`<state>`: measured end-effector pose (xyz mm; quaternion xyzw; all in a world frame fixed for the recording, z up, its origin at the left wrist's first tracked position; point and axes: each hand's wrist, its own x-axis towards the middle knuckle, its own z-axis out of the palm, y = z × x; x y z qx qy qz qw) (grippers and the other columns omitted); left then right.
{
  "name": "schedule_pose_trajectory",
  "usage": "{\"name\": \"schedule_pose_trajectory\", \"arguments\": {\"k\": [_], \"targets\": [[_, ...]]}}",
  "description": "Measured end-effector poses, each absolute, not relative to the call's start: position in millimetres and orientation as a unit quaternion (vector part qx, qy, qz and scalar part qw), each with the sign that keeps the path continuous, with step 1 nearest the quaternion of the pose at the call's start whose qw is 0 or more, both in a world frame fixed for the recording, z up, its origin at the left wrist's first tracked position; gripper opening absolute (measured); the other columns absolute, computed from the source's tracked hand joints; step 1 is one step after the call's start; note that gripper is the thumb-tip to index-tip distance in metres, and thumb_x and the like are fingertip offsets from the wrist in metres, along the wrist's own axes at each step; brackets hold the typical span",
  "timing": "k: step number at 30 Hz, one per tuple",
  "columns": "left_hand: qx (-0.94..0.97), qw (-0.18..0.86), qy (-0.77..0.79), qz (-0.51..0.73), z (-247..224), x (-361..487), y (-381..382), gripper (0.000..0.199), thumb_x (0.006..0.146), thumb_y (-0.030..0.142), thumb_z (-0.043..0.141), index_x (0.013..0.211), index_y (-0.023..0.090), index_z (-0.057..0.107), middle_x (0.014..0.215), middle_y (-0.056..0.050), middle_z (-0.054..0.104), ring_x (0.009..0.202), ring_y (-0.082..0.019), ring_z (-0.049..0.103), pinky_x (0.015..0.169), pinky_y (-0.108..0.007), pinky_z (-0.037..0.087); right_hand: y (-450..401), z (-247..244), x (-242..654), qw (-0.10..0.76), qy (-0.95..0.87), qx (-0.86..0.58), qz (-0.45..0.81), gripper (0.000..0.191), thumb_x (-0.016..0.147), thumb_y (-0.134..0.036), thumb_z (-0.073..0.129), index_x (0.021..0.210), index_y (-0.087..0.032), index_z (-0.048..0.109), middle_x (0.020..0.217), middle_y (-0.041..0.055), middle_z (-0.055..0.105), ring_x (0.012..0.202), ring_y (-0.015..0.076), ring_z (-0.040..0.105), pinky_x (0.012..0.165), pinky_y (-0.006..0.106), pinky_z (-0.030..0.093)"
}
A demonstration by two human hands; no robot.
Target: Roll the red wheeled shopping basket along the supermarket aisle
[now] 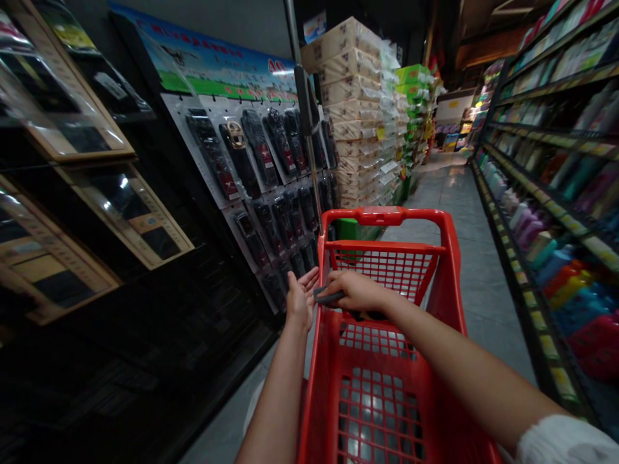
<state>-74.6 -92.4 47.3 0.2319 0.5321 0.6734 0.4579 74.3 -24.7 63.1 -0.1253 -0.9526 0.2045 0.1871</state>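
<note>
A red shopping basket cart (457, 258) with grid panels stands in front of me. My right hand (355, 291) is closed round a dark, narrow object (329, 297) above the cart's left side; the object's other end is partly hidden by the hand. Beside it, at the cart's left rim, my left hand (302, 299) has its palm turned up and fingers stretched out, close to the tip of the dark object. Nothing shows in the left palm.
On the left, a rack (222, 154) holds packaged belts, near boxed goods (135, 212). Stacked cartons (355, 96) and green boxes (414, 90) line the aisle ahead. Shelves of bottles (556, 193) run along the right. Grey floor (447, 187) stretches between.
</note>
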Motion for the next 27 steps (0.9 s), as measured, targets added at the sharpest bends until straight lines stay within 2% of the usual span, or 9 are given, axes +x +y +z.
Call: {"name": "schedule_pose_trajectory", "arguments": {"k": [4,6,9,11,14,19,23,27], "targets": [[0.257,0.482,0.518,0.658,44.2,-81.0,-98.2,0.075,0.098,0.06,0.015,0.12,0.013,0.069,0.128,-0.02,0.065,0.118,-0.022,0.063,0.103,-0.036,0.047,-25.9,63.0,73.0,0.231,-0.928,-0.243,0.162,0.038,0.086,-0.014,0.06,0.119,-0.03,0.071,0.104,0.0029,0.062,0.091,0.015,0.061,0.077,0.023,0.043],[0.258,0.486,0.512,0.659,44.8,-82.2,-98.8,0.075,0.098,0.059,0.016,0.117,0.012,0.07,0.129,-0.019,0.065,0.119,-0.022,0.063,0.103,-0.036,0.047,-34.2,66.5,71.1,0.211,-0.94,-0.228,0.145,0.033,0.085,-0.017,0.06,0.114,-0.029,0.073,0.102,0.0024,0.063,0.087,0.0148,0.061,0.072,0.023,0.042],[0.243,0.49,0.504,0.668,46.9,-82.8,-98.5,0.074,0.098,0.058,0.015,0.11,0.011,0.071,0.132,-0.02,0.063,0.121,-0.022,0.062,0.104,-0.035,0.047,-54.6,76.6,69.7,0.127,-0.974,-0.117,0.145,0.02,0.081,-0.021,0.065,0.095,-0.026,0.077,0.091,-0.0001,0.066,0.075,0.0132,0.059,0.06,0.022,0.036],[0.23,0.49,0.502,0.674,48.4,-82.5,-97.8,0.074,0.098,0.059,0.016,0.108,0.011,0.071,0.133,-0.02,0.062,0.12,-0.021,0.062,0.105,-0.033,0.046,-65.4,82.1,69.5,0.081,-0.981,-0.07,0.159,0.017,0.078,-0.022,0.067,0.09,-0.027,0.078,0.085,-0.002,0.067,0.07,0.0121,0.058,0.055,0.022,0.032],[0.211,0.482,0.513,0.678,50.5,-79.9,-93.8,0.074,0.098,0.058,0.014,0.108,0.011,0.07,0.133,-0.02,0.062,0.12,-0.021,0.063,0.103,-0.032,0.048,-65.4,81.5,68.8,0.084,-0.974,-0.104,0.184,0.019,0.076,-0.021,0.066,0.089,-0.028,0.078,0.081,-0.003,0.069,0.069,0.0125,0.06,0.055,0.021,0.033],[0.197,0.405,0.572,0.685,46.4,-69.2,-74.4,0.061,0.101,0.042,0.019,0.114,0.008,0.068,0.126,-0.022,0.066,0.115,-0.023,0.066,0.1,-0.036,0.051,-31.9,52.6,60.2,0.224,-0.914,-0.255,0.224,0.039,0.073,-0.014,0.062,0.106,-0.032,0.076,0.1,0.0001,0.072,0.088,0.0177,0.066,0.073,0.024,0.047],[0.308,0.242,0.649,0.652,32.1,-63.5,-61.0,0.039,0.093,0.026,0.042,0.117,0.01,0.068,0.13,-0.018,0.065,0.123,-0.024,0.06,0.109,-0.039,0.042,-3.6,19.0,49.3,0.382,-0.772,-0.36,0.358,0.035,0.074,-0.014,0.058,0.103,-0.024,0.074,0.101,0.0026,0.074,0.093,0.0192,0.067,0.084,0.029,0.052],[0.39,0.183,0.682,0.592,22.5,-60.2,-64.8,0.038,0.093,0.027,0.043,0.117,0.013,0.069,0.126,-0.014,0.068,0.124,-0.024,0.059,0.109,-0.039,0.041,17.6,-2.4,40.5,0.479,-0.615,-0.422,0.462,0.036,0.074,-0.017,0.056,0.108,-0.016,0.067,0.104,0.0069,0.072,0.093,0.0198,0.067,0.085,0.032,0.053]]}}
